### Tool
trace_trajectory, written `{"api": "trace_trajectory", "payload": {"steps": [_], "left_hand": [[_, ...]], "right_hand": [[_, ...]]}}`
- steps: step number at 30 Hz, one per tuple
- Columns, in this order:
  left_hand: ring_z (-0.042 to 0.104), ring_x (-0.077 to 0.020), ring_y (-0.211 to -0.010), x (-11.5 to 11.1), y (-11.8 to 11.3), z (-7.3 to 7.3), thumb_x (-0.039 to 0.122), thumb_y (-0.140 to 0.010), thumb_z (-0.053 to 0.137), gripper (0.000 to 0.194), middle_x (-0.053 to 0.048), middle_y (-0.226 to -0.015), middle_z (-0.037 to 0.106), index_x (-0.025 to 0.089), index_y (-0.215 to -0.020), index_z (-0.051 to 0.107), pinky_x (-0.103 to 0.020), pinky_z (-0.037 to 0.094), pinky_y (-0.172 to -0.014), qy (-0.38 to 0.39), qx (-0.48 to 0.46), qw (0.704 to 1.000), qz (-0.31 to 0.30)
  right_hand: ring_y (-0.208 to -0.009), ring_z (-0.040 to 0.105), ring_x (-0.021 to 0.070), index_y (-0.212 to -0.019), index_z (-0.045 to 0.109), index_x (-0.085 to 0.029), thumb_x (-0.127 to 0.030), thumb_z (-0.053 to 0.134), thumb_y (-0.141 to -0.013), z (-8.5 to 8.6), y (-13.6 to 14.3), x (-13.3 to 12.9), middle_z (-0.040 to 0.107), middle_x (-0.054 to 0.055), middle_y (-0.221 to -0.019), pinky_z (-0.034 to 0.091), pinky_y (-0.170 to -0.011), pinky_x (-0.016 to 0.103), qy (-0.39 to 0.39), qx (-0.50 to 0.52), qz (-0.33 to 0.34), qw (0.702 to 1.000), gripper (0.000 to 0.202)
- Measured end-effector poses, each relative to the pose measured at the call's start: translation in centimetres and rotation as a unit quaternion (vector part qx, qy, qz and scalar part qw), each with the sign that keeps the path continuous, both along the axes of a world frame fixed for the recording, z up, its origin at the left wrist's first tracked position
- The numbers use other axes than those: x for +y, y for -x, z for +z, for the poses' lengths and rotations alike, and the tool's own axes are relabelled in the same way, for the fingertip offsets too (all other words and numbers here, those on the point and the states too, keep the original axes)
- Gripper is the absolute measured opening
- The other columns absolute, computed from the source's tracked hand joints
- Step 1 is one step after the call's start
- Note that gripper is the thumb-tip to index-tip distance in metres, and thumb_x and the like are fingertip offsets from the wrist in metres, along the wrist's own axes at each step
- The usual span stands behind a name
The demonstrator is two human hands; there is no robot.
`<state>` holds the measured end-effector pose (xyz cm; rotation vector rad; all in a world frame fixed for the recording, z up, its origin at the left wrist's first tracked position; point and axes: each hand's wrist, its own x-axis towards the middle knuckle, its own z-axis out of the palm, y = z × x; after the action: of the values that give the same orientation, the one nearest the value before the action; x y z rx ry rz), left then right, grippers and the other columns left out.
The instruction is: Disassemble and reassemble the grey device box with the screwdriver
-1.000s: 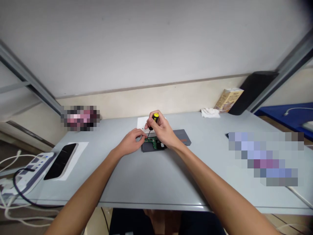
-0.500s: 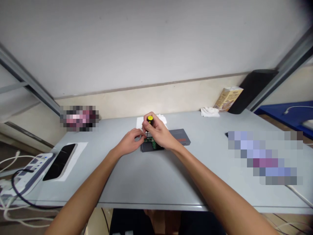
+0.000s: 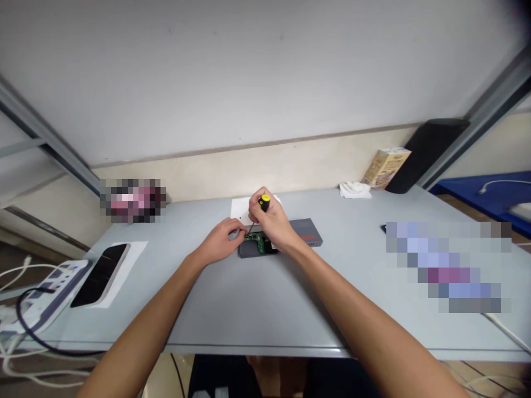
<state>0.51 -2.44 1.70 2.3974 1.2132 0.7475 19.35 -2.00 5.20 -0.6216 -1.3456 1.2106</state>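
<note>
My right hand [image 3: 271, 224] is closed round a screwdriver [image 3: 264, 202] with a black handle and a yellow cap. Its thin shaft slants down to the left, the tip by the green circuit board [image 3: 260, 241]. That board sits in an opened dark grey case [image 3: 249, 250] on the desk. My left hand [image 3: 226, 240] rests at the left end of the board, thumb and forefinger pinched together there. What lies between those fingertips is too small to make out. Behind my right wrist lies a grey box-like piece [image 3: 306, 229] with a reddish-brown patch.
White paper [image 3: 239, 208] lies behind the case. To the left are a phone [image 3: 102, 275] on white paper and a power strip [image 3: 52, 293] with cables. A crumpled tissue [image 3: 355, 190], a carton [image 3: 386, 168] and a black upright object [image 3: 429, 155] stand back right. Two areas are blurred out.
My right hand has shifted slightly right, and the screwdriver, nearly upright before, now leans with its handle to the right. The left hand stays by the board.
</note>
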Motion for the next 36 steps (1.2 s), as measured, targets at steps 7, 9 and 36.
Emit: {"api": "trace_trajectory", "payload": {"steps": [7,9,36], "left_hand": [[0.061,-0.0197,-0.089,0.1,-0.1,-0.3,0.023,-0.096,0.054,0.015,-0.002,-0.092,0.071,0.022,-0.091,0.069,-0.033,0.05,-0.084,0.005,-0.015,1.0,-0.001],[0.062,-0.0203,-0.09,0.1,-0.2,-0.3,0.022,-0.096,0.053,0.016,-0.002,-0.09,0.071,0.022,-0.09,0.068,-0.034,0.05,-0.086,0.003,-0.017,1.0,0.0],[0.061,-0.0214,-0.09,0.1,-0.7,-0.1,0.02,-0.096,0.048,0.02,-0.003,-0.089,0.07,0.021,-0.087,0.066,-0.035,0.05,-0.086,0.024,-0.003,1.0,-0.009]], "right_hand": [[-0.08,0.058,0.0166,-0.108,0.068,-0.025,-0.061,0.057,-0.097,1.2,-0.5,-0.6,0.058,0.002,-0.084,0.05,-0.077,0.032,0.048,0.023,0.063,0.997,0.04],[-0.09,0.062,0.0174,-0.096,0.064,-0.025,-0.056,0.074,-0.087,1.0,-0.4,-0.6,0.065,0.002,-0.093,0.051,-0.083,0.032,0.053,0.032,0.053,0.997,0.033],[-0.061,0.043,0.0133,-0.091,0.059,-0.026,-0.074,0.061,-0.089,0.8,0.8,-0.5,0.045,-0.005,-0.065,0.038,-0.062,0.03,0.045,0.092,0.003,0.995,0.048]]}}
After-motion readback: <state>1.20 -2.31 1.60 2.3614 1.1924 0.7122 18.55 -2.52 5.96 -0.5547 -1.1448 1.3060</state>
